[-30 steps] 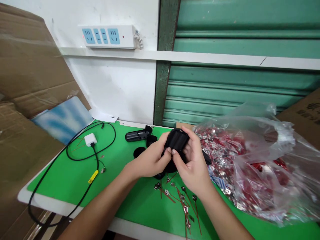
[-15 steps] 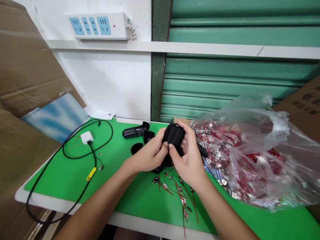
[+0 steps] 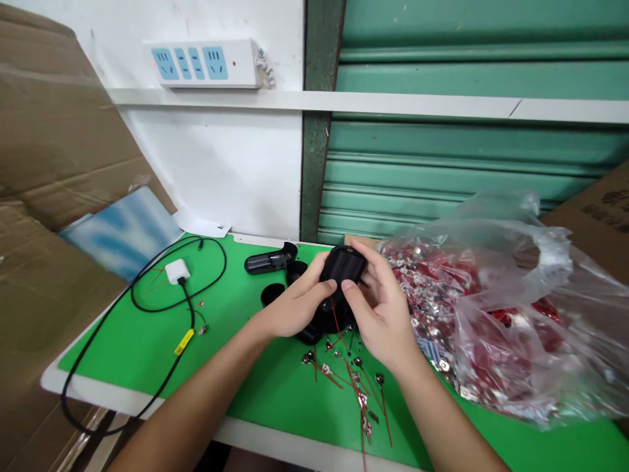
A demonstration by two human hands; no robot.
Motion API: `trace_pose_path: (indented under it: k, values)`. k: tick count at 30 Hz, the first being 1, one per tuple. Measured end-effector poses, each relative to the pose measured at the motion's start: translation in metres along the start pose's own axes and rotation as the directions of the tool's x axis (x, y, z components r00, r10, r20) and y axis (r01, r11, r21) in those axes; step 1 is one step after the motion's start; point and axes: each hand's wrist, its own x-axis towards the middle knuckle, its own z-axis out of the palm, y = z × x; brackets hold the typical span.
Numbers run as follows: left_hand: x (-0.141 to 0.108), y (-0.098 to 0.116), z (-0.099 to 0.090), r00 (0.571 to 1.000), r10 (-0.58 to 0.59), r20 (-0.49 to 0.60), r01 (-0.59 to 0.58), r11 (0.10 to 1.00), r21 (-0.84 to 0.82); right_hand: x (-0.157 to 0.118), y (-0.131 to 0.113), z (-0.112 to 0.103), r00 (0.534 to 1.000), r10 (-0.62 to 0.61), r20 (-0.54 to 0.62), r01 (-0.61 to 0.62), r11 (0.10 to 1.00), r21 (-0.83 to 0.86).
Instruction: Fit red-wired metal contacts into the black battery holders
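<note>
Black casing (image 3: 344, 265) in both hands (image 3: 293, 305) (image 3: 386, 321) — more red wire (image 3: 337, 319) now showing below.

Under even light, my rounded black plastic casing (image 3: 343, 263) shows little detail, while the crinkled clear plastic bag (image 3: 511, 321) glints.

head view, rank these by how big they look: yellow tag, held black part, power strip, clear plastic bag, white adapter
1. clear plastic bag
2. power strip
3. held black part, partly covered
4. white adapter
5. yellow tag
</note>
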Motion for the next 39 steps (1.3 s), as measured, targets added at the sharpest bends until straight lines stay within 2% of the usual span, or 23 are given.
trace_pose_path:
  k: [3, 10, 14, 17, 19, 21, 24, 26, 28, 30, 32, 33, 35, 36, 37, 39]
  values:
    - [-0.001, 0.001, -0.001, 0.999, 0.027, 0.027, -0.028, 0.999, 0.047, 0.000, 0.000, 0.001, 1.000, 0.020, -0.008, -0.020, 1.000, 0.008]
    - [-0.002, -0.002, -0.013, 0.976, 0.133, 0.174, -0.149, 0.985, 0.083, 0.003, 0.000, 0.000, 0.996, 0.086, -0.014, -0.084, 0.988, 0.128]
    - [0.002, -0.001, -0.015, 0.969, 0.169, 0.179, -0.177, 0.984, 0.031, 0.006, -0.002, -0.002, 0.996, 0.089, -0.007, -0.087, 0.981, 0.174]
    - [-0.010, 0.004, -0.011, 0.974, 0.157, 0.165, -0.151, 0.987, -0.047, 0.007, -0.004, -0.005, 0.997, 0.071, -0.003, -0.069, 0.979, 0.193]
    - [-0.031, 0.005, -0.006, 0.987, 0.098, 0.124, -0.083, 0.989, -0.119, 0.006, -0.005, -0.006, 0.997, 0.077, 0.010, -0.078, 0.972, 0.222]
    - [-0.057, 0.002, -0.001, 0.999, -0.024, 0.046, 0.033, 0.982, -0.183, 0.004, -0.004, -0.006, 0.996, 0.086, 0.031, -0.091, 0.967, 0.238]
    - [-0.085, -0.006, 0.000, 0.983, -0.164, -0.078, 0.123, 0.916, -0.382, 0.000, -0.003, -0.002, 0.998, 0.055, 0.009, -0.056, 0.988, 0.144]
    - [-0.084, -0.006, -0.008, 0.966, -0.182, -0.185, 0.060, 0.849, -0.526, -0.002, -0.004, 0.001, 1.000, -0.026, -0.005, 0.026, 0.999, -0.023]
    - [-0.067, -0.001, -0.019, 0.936, -0.134, -0.326, -0.085, 0.812, -0.578, -0.003, -0.009, 0.002, 0.992, -0.119, 0.048, 0.126, 0.971, -0.203]
    - [-0.038, 0.006, -0.031, 0.892, -0.054, -0.448, -0.233, 0.796, -0.559, -0.002, -0.016, 0.003, 0.973, -0.147, 0.178, 0.197, 0.930, -0.311]
    - [-0.006, 0.010, -0.040, 0.860, -0.015, -0.510, -0.311, 0.777, -0.547, -0.003, -0.024, 0.002, 0.927, -0.052, 0.370, 0.195, 0.913, -0.360]
    - [0.009, 0.009, -0.042, 0.853, -0.017, -0.522, -0.325, 0.765, -0.556, -0.004, -0.027, 0.001, 0.878, 0.047, 0.476, 0.165, 0.904, -0.394]
    - [0.030, 0.002, -0.042, 0.859, -0.062, -0.508, -0.302, 0.739, -0.602, -0.011, -0.028, 0.001, 0.742, 0.274, 0.612, 0.111, 0.850, -0.515]
    - [0.036, -0.003, -0.041, 0.865, -0.088, -0.494, -0.281, 0.731, -0.622, -0.016, -0.026, 0.002, 0.688, 0.368, 0.625, 0.105, 0.801, -0.589]
    - [0.039, -0.009, -0.039, 0.872, -0.099, -0.480, -0.264, 0.731, -0.629, -0.020, -0.022, 0.003, 0.671, 0.425, 0.608, 0.118, 0.748, -0.653]
    - [0.038, -0.019, -0.035, 0.885, -0.084, -0.458, -0.246, 0.751, -0.613, -0.030, -0.013, 0.009, 0.697, 0.462, 0.548, 0.153, 0.651, -0.744]
